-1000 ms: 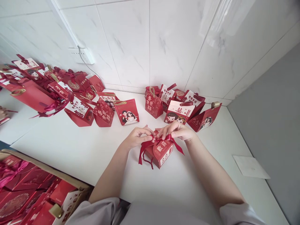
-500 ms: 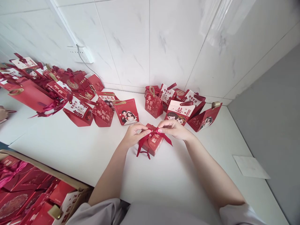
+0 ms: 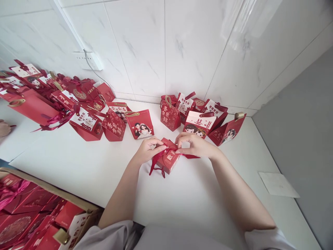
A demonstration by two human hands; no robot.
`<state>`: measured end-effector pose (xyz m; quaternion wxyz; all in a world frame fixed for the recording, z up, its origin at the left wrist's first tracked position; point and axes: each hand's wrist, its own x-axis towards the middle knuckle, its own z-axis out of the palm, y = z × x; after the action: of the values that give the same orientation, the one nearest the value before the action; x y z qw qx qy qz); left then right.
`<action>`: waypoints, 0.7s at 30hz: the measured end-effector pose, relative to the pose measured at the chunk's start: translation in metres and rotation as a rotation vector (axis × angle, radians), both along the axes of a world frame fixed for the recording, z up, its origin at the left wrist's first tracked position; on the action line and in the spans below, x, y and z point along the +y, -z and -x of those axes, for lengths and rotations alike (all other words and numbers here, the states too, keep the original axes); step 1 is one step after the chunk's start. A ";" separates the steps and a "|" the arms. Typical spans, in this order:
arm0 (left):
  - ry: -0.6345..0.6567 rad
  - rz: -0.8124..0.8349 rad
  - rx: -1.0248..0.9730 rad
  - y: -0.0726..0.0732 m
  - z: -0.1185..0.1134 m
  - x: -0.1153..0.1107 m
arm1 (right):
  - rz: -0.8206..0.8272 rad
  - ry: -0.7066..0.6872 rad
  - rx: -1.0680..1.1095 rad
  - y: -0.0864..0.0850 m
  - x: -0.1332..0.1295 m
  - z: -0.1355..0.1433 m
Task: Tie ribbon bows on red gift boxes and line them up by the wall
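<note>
A small red box (image 3: 169, 160) with pale lettering lies on the white table between my hands. Dark red ribbon (image 3: 156, 158) crosses its top, one tail hanging over the left side and another stretching out to the right. My left hand (image 3: 151, 149) pinches the ribbon at the box's upper left. On the right, my right hand (image 3: 191, 145) has thumb and fingertips closed on the ribbon, its fingers curved in a ring. A twisted red cord (image 3: 161, 171) rests by the box's lower left corner.
Red gift boxes (image 3: 140, 125) stand along the tiled wall, with a dense pile at the left. An open carton (image 3: 52, 189) of red boxes fills the lower left. A white paper (image 3: 279, 184) lies at right. Another person's hand (image 3: 4, 128) shows at the far left edge.
My right hand has moved slightly right and its fingers have curled more. The right ribbon tail has shifted outward, and the bow shape at the centre looks flatter. My left hand has barely moved.
</note>
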<state>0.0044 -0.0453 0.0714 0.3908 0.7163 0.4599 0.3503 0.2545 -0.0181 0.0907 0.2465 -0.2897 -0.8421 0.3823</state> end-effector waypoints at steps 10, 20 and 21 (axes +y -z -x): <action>-0.005 -0.008 0.010 0.000 0.000 0.000 | -0.135 -0.013 -0.199 -0.025 -0.024 -0.003; 0.004 -0.003 0.001 0.002 0.000 0.000 | 0.026 0.149 -0.140 -0.017 -0.017 0.003; 0.002 -0.003 -0.001 0.002 0.000 0.000 | 0.050 0.141 -0.149 -0.014 -0.016 0.005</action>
<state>0.0041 -0.0450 0.0690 0.3901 0.7173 0.4584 0.3510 0.2494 -0.0344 0.1048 0.2020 -0.3819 -0.8259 0.3623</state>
